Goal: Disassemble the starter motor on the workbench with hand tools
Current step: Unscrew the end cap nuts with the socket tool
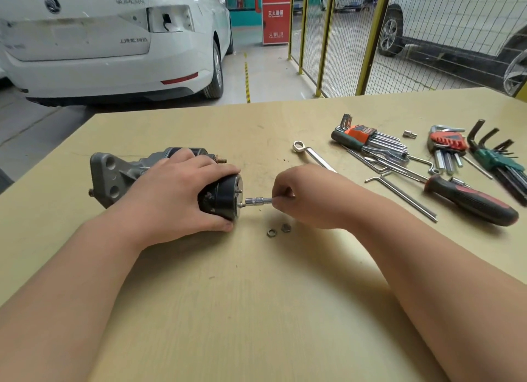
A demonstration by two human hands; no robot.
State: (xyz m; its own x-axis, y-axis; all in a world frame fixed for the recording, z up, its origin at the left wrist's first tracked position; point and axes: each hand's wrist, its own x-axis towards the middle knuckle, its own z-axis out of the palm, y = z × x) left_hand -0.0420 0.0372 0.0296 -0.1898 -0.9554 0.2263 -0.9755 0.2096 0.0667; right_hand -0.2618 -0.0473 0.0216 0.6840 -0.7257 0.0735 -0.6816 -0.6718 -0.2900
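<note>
Starter motor: laid sideways, left of centre
Left hand: clamped over its black body
Right hand: pinched on small socket driver at the end cap
Loose nuts: just below driver

starter motor | on its side (black end right) | socket bit on end bolt

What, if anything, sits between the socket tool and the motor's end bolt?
Nothing visible. The socket, held in the right hand, already sits on the bolt at the motor end cap. Two loose nuts lie nearer the camera, out of its line.
</note>
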